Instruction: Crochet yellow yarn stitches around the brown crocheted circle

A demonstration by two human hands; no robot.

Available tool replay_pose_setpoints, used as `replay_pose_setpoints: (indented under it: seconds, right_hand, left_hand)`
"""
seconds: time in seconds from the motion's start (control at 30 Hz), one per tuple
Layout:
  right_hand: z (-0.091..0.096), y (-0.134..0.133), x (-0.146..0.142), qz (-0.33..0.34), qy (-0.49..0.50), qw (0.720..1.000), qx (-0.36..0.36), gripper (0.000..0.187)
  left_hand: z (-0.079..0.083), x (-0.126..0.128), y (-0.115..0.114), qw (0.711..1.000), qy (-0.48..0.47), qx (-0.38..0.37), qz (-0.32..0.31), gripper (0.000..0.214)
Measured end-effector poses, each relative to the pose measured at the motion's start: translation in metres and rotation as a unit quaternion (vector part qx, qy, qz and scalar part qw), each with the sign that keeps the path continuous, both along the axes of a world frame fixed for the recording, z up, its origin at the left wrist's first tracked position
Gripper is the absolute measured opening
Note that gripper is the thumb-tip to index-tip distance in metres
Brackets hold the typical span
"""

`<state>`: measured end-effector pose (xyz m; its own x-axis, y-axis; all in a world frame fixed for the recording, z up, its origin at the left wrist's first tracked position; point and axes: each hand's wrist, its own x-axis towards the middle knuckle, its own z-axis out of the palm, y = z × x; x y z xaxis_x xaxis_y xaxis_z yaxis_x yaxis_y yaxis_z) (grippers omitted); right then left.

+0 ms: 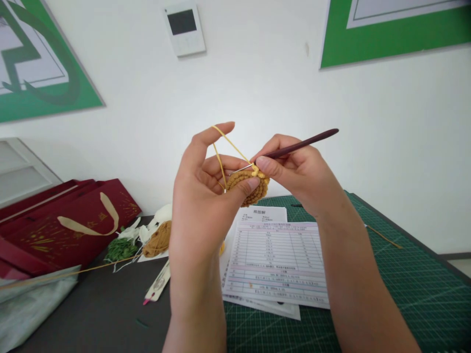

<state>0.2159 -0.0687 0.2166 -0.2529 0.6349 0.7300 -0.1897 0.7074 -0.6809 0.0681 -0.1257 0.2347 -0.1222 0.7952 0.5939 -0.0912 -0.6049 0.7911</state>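
My left hand (200,196) pinches a round mustard-yellow crocheted piece (247,186) between thumb and fingers. A strand of yellow yarn (228,147) runs over its raised index finger and down to the piece. My right hand (294,174) holds a crochet hook (300,145) with a dark maroon handle, and the hook's metal shaft enters the stitches at the piece's top edge. Below my hands, printed table sheets (275,260) lie on a green cutting mat (405,294). A ball of mustard yarn (157,239) sits left of my left forearm.
A dark red gift bag (69,226) with a cream ribbon handle lies at the left. Green leafy material (120,249), white scraps, a paper tag (158,280) and a grey plastic bag (29,306) rest on the dark table (103,309). Behind is a white wall.
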Motion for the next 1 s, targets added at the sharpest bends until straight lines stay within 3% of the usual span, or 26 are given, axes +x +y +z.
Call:
replay_pose_setpoints:
  seconds: [0.43, 0.63, 1.0]
  right_hand:
    - [-0.001, -0.001, -0.001, -0.010, 0.010, 1.000, -0.013, 0.025]
    - [0.003, 0.009, -0.002, 0.031, -0.024, 0.999, 0.025, 0.026]
    - [0.002, -0.015, 0.009, -0.049, -0.034, 0.996, 0.066, 0.014]
  left_hand:
    - [-0.002, -0.006, 0.003, 1.000, 0.022, 0.003, -0.016, 0.062]
    - [-0.007, -0.007, 0.003, 0.999, 0.015, 0.030, 0.001, 0.057]
    - [0.000, -0.001, -0.006, 0.998, 0.025, 0.012, -0.050, 0.058]
